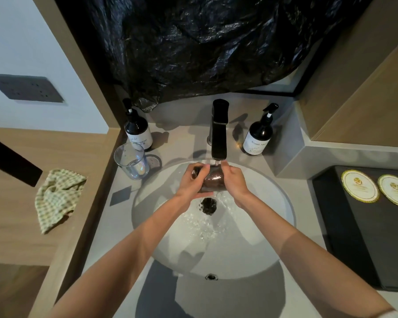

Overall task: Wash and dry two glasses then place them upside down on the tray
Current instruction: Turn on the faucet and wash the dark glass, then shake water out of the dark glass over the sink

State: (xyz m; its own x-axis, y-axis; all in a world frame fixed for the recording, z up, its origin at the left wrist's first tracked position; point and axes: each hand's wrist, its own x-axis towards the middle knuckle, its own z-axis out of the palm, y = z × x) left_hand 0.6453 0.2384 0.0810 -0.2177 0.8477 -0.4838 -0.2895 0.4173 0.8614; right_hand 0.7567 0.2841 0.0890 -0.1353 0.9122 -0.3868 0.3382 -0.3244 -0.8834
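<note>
Left hand (190,182) and right hand (234,182) grasp a glass (213,180) under the running faucet (219,131), over the sink (275,228).

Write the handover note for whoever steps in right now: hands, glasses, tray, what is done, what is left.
Left hand and right hand both grip one glass under the running tap, over the sink.
Second glass stands upright on the counter, left of the sink; I cannot tell whether it has been washed.
Cloth lies crumpled further left.
Tray on the right holds two round discs, no glasses.
Done: rinsing of one glass under way.
Left: finish washing, dry both, set them upside down on the tray.
</note>
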